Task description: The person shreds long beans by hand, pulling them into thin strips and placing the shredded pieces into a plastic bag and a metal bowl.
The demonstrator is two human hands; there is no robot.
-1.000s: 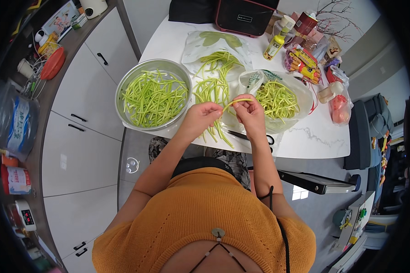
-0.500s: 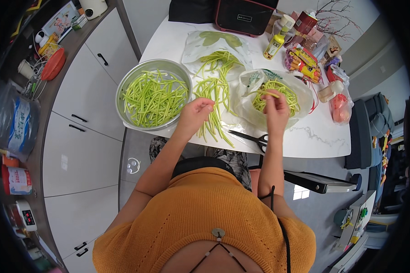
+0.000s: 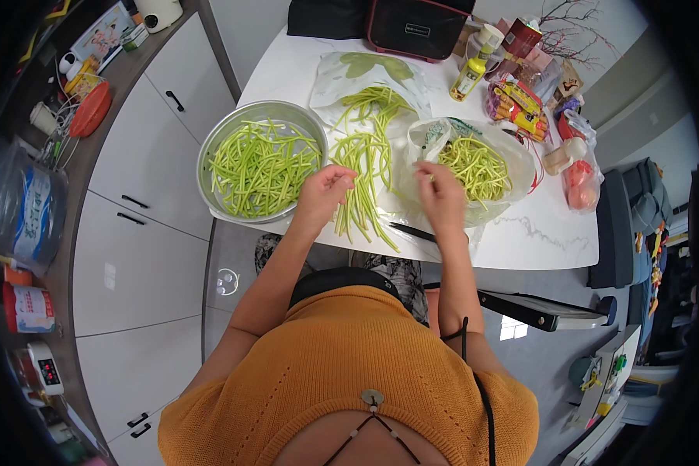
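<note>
My left hand point(image 3: 325, 196) hovers between a round metal pan point(image 3: 206, 180) and a bunch of long green stems point(image 3: 365, 210). Its fingers are curled together; what they hold, if anything, is hidden. My right hand point(image 3: 443, 198) is over the near left side of a translucent plastic bag point(image 3: 514, 185), fingers drawn together and slightly blurred. I cannot make out anything in them. Short green stem pieces point(image 3: 264, 167) fill much of the pan. Thinner green scraps point(image 3: 478, 169) lie in the open bag. The long stems spill from a second plastic bag point(image 3: 335, 81) toward the table's near edge.
Black scissors point(image 3: 412, 231) lie near the front edge of the white table point(image 3: 544, 241), partly behind my right hand. A yellow bottle point(image 3: 469, 76), packaged sausages point(image 3: 516, 109) and other goods crowd the back right. A black case point(image 3: 419, 31) stands behind.
My right hand has come left, away from the scraps in the bag; the stem it held no longer shows in it. My left hand has shifted slightly left.
</note>
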